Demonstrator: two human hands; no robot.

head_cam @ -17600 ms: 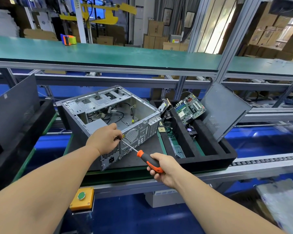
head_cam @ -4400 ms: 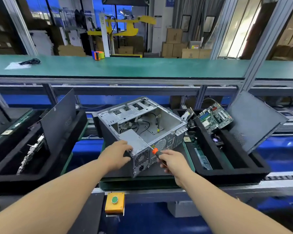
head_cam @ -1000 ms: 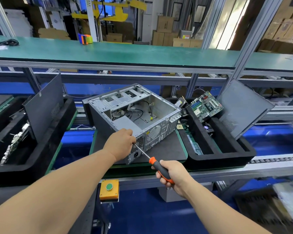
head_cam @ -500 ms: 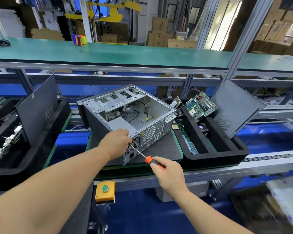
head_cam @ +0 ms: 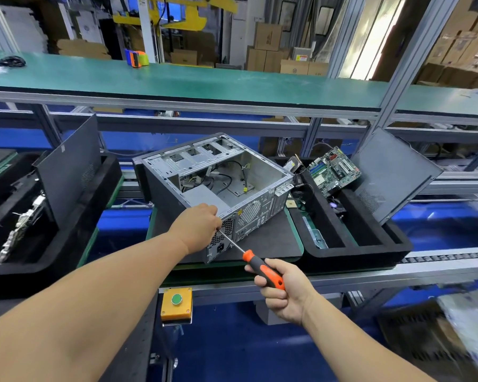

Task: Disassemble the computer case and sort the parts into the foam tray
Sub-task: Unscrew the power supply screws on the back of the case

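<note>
The open metal computer case [head_cam: 260,175] lies on a dark pallet mat [head_cam: 268,241], rear panel toward me, with a grey power supply [head_cam: 202,195] and loose cables inside. My left hand [head_cam: 199,224] sits at the case's near rear corner, fingers curled around the tip of the screwdriver's shaft; what it pinches is hidden. My right hand [head_cam: 284,290] grips the orange-and-black screwdriver [head_cam: 262,267] by its handle. Right of the case stands the black foam tray [head_cam: 356,255], holding a green motherboard [head_cam: 333,170] and a leaning grey side panel [head_cam: 392,175].
A second foam tray [head_cam: 66,244] with a panel and parts stands at the left. A yellow box with a green button [head_cam: 176,303] hangs on the bench front below the case. A green shelf [head_cam: 204,81] runs overhead behind the case.
My right hand has drawn the screwdriver handle back toward me and a little right. My left hand stays at the case's rear corner.
</note>
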